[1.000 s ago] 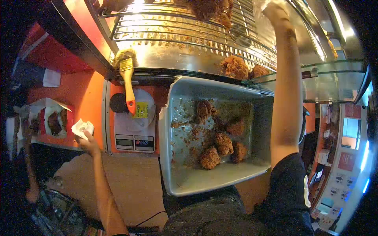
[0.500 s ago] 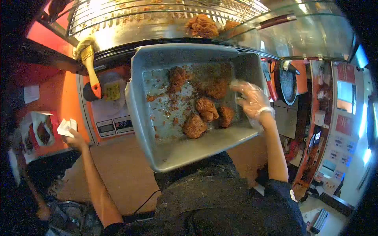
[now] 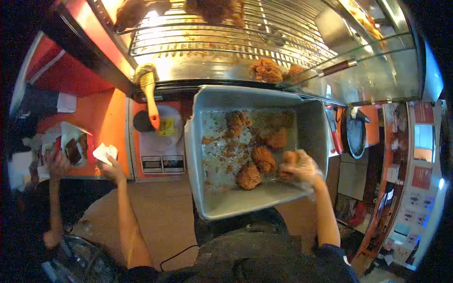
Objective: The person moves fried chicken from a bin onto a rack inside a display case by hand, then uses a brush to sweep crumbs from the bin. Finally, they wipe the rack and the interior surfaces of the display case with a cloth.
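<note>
My right hand (image 3: 306,170), in a clear plastic glove, is inside the grey metal tray (image 3: 245,210), its fingers closed around a piece of fried chicken (image 3: 289,158) near the right side. The hand is slightly blurred and covers part of that piece. Several other pieces lie to its left, among them a browned fried chicken piece (image 3: 248,177) and another fried chicken piece (image 3: 264,159). Crumbs are scattered over the tray's bottom. Away to the left, my left hand (image 3: 114,170) grips a folded white paper (image 3: 104,153), possibly a small bag.
Beyond the tray is a lit wire rack (image 3: 207,49) with fried chicken on it and a glass panel (image 3: 373,75) at its right. A brush (image 3: 150,99) hangs over the front edge. At far left, a co-worker's hand (image 3: 57,165) is beside a food box (image 3: 75,146).
My right hand has gone from open above the tray's right side down onto a chicken piece. The view has shifted, showing more of the rack. A co-worker's hand has come up beside the box.
</note>
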